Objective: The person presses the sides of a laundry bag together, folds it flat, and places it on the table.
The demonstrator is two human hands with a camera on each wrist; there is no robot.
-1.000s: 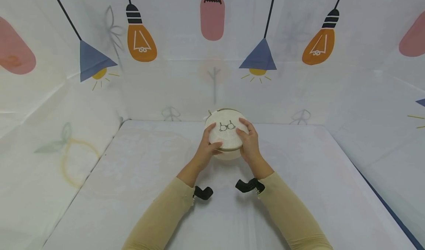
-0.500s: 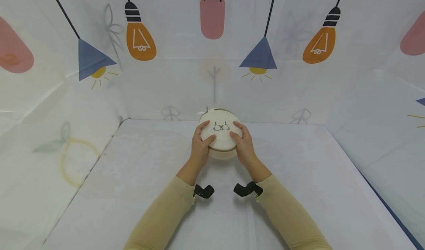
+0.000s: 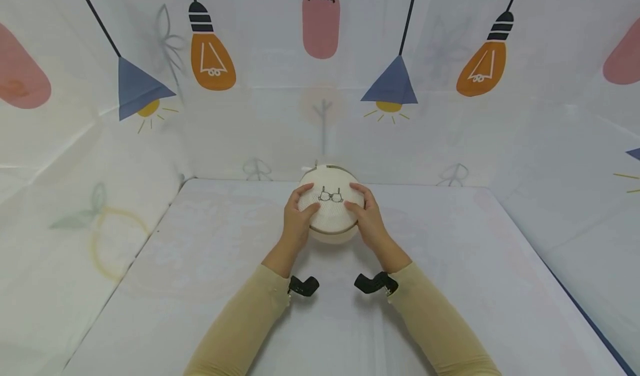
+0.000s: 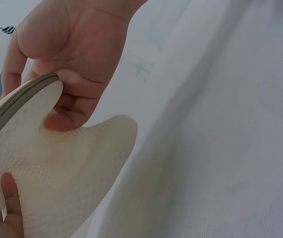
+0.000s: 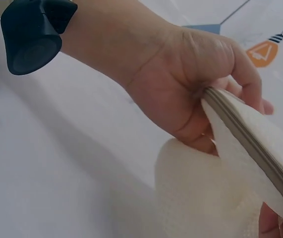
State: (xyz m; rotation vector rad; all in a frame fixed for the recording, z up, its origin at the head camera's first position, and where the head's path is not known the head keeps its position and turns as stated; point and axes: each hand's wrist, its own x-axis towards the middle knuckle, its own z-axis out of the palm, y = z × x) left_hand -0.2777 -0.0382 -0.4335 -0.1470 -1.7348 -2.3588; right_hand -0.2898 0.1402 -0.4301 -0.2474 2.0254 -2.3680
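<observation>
1. Cream mesh forms the round pouch (image 3: 331, 218), which is marked with a glasses design (image 3: 330, 197) and held above the far part of the white table (image 3: 140, 292), its marked face turned toward the head camera.
2. Its edge is gripped from both sides, by the left hand (image 3: 296, 219) and the right hand (image 3: 368, 216); a thumb and a finger of each are laid over the marked face, while other fingers are bent against the underside.
3. As a judgement, the grasping is done, since the pouch is secured by both hands; its release is left. Along the stretch shown in the left wrist view, the zip (image 4: 20, 100) appears closed; whether it is fastened all the way round cannot be told.
4. No container other than the pouch is seen. Its contents, if any, are hidden by the mesh; because the underside is dented by the fingers, little filling is suspected.
</observation>
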